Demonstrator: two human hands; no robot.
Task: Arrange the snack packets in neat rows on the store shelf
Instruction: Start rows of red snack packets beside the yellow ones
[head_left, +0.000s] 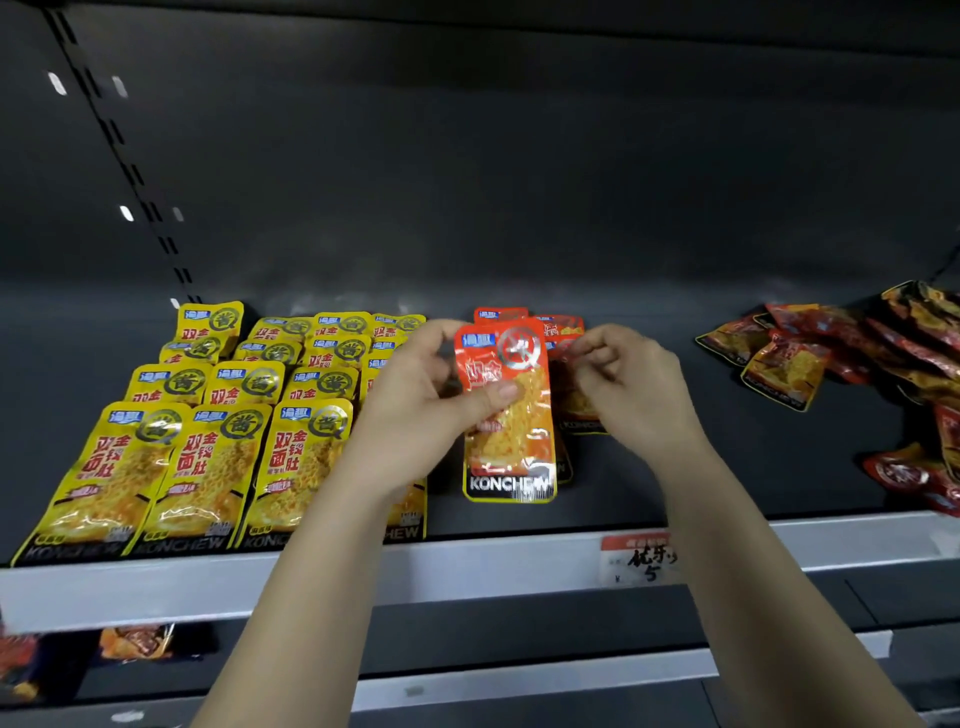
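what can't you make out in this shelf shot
All in the head view:
- Rightmost yellow packets: mostly hidden by the left hand and forearm.
- Red packets behind: covered by the held red packet and right hand; count unclear.
- Right hand's grip: unclear.
- Price tag: blurred, part behind the right forearm.
- Loose red pile: cut off by the right edge.

left fingers (497, 393) in a grip, right fingers (605, 349) pinched together
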